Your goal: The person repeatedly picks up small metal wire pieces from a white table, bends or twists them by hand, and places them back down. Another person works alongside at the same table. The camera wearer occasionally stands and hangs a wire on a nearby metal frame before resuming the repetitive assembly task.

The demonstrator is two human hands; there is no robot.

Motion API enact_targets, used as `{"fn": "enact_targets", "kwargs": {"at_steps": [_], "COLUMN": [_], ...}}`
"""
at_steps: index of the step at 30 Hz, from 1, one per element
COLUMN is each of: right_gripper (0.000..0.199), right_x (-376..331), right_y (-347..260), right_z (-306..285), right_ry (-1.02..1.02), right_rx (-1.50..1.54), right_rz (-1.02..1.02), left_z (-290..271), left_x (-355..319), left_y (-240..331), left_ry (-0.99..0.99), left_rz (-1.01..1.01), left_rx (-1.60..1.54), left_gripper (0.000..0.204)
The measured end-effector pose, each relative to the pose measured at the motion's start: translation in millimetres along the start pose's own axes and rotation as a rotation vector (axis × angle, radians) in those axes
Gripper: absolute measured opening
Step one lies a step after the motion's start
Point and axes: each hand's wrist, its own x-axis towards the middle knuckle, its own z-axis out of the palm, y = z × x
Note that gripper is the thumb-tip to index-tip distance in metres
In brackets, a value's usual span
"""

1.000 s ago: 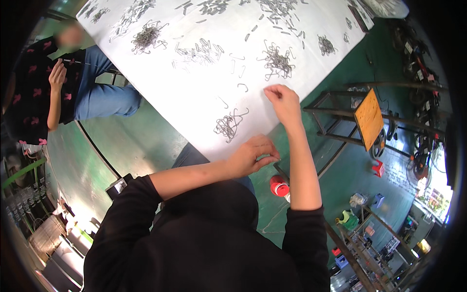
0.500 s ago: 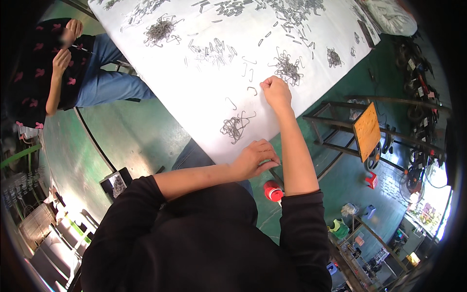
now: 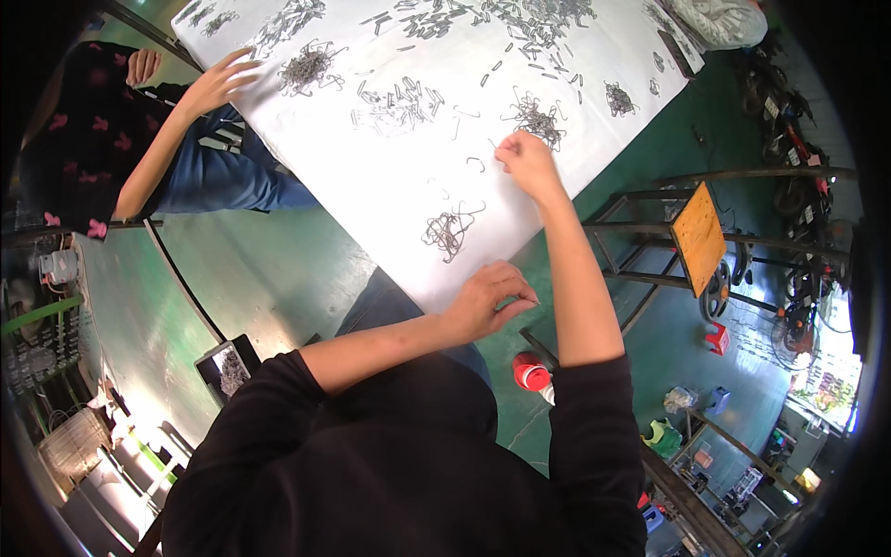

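Over the white table (image 3: 371, 186), my right hand (image 3: 527, 160) pinches a thin wire hook, whose end sticks out past the fingertips. Just beyond it lies a tangled pile of dark wire hooks (image 3: 538, 123). My left hand (image 3: 484, 302) is held near the table's close corner, thumb and fingers pinched together; whatever is between them is too small to make out. Ahead of that hand rests another heap of bent wire hooks (image 3: 448, 234). Between the two piles a single loose hook (image 3: 476, 164) lies on the white surface.
A co-worker's hand (image 3: 218, 85) reaches over the table's left edge, beside a further hook pile (image 3: 308, 70). Small metal strips (image 3: 534, 28) are scattered at the far side. A stool with a wooden seat (image 3: 698, 239) stands right; a red container (image 3: 531, 373) is below the table.
The co-worker's hand has come over to the table's left edge. My right hand has stayed near the right pile, and a wire end now shows at its fingertips. The view has shifted slightly.
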Motion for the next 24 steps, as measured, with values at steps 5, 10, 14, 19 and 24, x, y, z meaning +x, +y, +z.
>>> {"fn": "enact_targets", "kwargs": {"at_steps": [5, 10, 14, 19, 24], "right_gripper": [0.016, 0.014, 0.012, 0.01, 0.009], "right_x": [-123.2, -222.9, -257.3, -262.8, -257.3], "right_y": [-4.1, -11.7, -13.3, -10.5, -7.9], "right_z": [-51.5, -55.0, -39.5, -29.2, -22.1], "right_ry": [0.144, 0.256, 0.304, 0.364, 0.416], "right_rx": [0.583, 0.906, 1.081, 1.147, 1.137], "right_rz": [0.047, 0.079, 0.107, 0.147, 0.125], "left_z": [-5.4, -12.2, -13.2, -17.9, -18.4], "left_x": [4.2, 8.4, 13.5, 15.9, 17.8], "left_y": [14.6, 30.8, 43.9, 54.4, 53.8], "left_ry": [0.027, 0.017, 0.049, 0.007, 0.024], "left_rz": [-0.004, -0.032, -0.038, -0.013, 0.024], "left_rx": [0.008, 0.039, 0.011, 0.097, 0.101], "left_gripper": [0.014, 0.013, 0.02, 0.015, 0.016]}}
